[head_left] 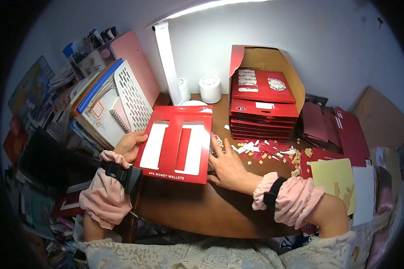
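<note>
A flat red cardboard package (pixel 171 152) with two tall window openings leans up off the brown desk in front of me. My left hand (pixel 131 145) grips its left edge, thumb on the front face and fingers behind. My right hand (pixel 231 168) is at the package's right edge with its fingers stretched out and apart; whether the fingertips touch the edge or the desk is hard to tell. Beside those fingertips lies a small patterned piece (pixel 218 142), partly hidden. White and red paper scraps (pixel 267 148) and small tan bits are scattered to the right of that hand.
An open carton (pixel 267 54) holding stacked red packages stands at the back right. A white desk lamp (pixel 168 62) and a white cylinder (pixel 210 89) are behind. Folders in a rack (pixel 134 89) crowd the left. Red cards, a yellow sheet (pixel 334 179) and white paper lie right.
</note>
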A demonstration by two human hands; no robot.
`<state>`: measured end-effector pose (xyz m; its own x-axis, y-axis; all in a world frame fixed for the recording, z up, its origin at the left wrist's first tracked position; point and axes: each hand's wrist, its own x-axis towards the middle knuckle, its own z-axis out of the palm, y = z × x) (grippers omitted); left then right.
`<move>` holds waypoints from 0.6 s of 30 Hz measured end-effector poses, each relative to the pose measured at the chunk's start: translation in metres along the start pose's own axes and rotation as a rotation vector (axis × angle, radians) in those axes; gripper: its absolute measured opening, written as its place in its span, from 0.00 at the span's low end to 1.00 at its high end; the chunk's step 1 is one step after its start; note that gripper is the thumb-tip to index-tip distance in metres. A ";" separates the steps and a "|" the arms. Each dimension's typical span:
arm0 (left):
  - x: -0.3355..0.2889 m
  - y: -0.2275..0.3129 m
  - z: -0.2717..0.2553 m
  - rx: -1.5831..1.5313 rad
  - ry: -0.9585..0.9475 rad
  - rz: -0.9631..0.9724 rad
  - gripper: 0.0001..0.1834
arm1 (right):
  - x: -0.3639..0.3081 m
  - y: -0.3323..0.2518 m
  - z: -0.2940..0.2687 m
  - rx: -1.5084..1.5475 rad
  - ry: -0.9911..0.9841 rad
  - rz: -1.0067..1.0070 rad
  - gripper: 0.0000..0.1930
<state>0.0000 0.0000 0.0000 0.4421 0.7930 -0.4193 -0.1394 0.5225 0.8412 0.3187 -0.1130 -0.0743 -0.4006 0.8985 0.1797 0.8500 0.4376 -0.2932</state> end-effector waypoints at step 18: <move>0.007 -0.012 -0.019 0.100 0.102 0.029 0.19 | 0.011 0.020 -0.009 0.089 -0.033 -0.146 0.39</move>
<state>-0.0119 0.0056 -0.0192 0.3461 0.8376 -0.4228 -0.0591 0.4692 0.8811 0.3347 -0.0950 -0.0700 -0.5300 0.8249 0.1964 0.7486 0.5640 -0.3487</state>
